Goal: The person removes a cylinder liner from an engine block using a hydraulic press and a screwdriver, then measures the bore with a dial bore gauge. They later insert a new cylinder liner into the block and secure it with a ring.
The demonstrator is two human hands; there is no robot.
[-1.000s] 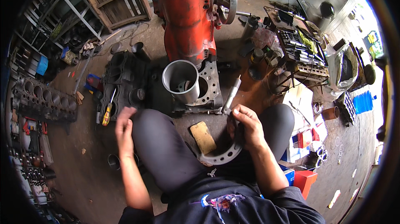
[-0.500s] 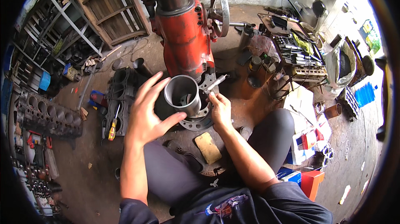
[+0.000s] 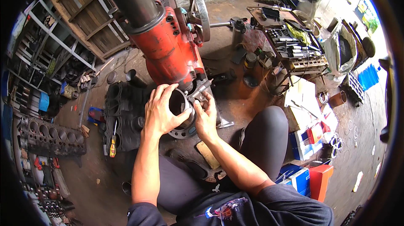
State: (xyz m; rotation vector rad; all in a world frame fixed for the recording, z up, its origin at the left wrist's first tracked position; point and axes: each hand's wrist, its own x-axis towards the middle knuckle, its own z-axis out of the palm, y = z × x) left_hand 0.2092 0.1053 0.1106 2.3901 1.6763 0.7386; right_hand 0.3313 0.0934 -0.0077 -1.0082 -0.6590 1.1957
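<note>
A grey metal cylinder liner (image 3: 178,102) stands upright in front of the red machine column (image 3: 166,51), over a round plate with holes (image 3: 185,133). My left hand (image 3: 159,114) is curved around the liner's left side, its thumb across the near rim. At the liner's right side my right hand (image 3: 206,120) holds a silver micrometer (image 3: 203,89) between thumb and fingers. The micrometer tilts up to the right, close to the liner's rim. Whether its frame touches the wall cannot be made out, since my fingers cover part of it.
Dark engine blocks (image 3: 122,116) lie to the left, with a yellow-handled screwdriver (image 3: 113,144) on them. A tool table (image 3: 301,64) stands at the far right. Cardboard boxes (image 3: 322,182) sit beside my right knee. A yellowish block (image 3: 208,155) lies between my legs.
My left hand has closed in around the liner from a wider spread. My right hand has brought the micrometer left, nearer the rim. The view has shifted, and the machine appears farther left and tilted.
</note>
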